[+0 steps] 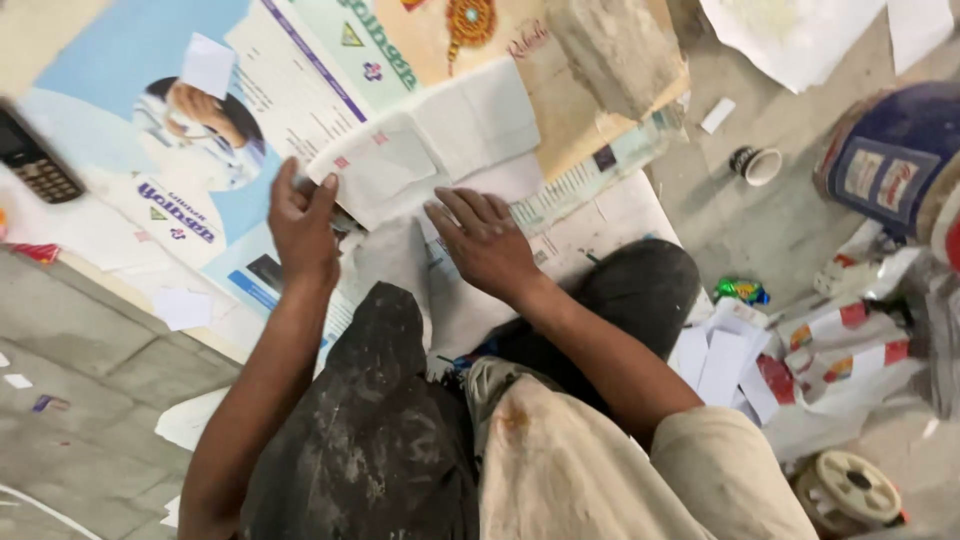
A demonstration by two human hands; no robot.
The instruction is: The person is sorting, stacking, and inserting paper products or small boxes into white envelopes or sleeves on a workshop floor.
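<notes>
A: What do you see from the head camera now?

B: I see both hands on a folded white paper that lies on big printed sheets spread on the floor. The left hand grips the left edge of the paper. Its fingers are curled together on the edge, and something thin and grey seems to be under them, but I cannot tell what it is.

A: And the right hand?

B: The right hand lies flat, palm down, fingers a little apart, and it presses the lower right part of the paper. It holds nothing. I think the flat hand keeps the paper from sliding while the other hand works at the edge.

A: What is around?

B: The person sits on the floor, and the knees in dark trousers come close under the hands, so there is little room on the near side. A stack of white papers lies to the right, near a green wrapper. Farther right there is a blue bucket, a small cup and a round spool. A phone lies at the far left, and a rough block sits on the sheets above.
</notes>
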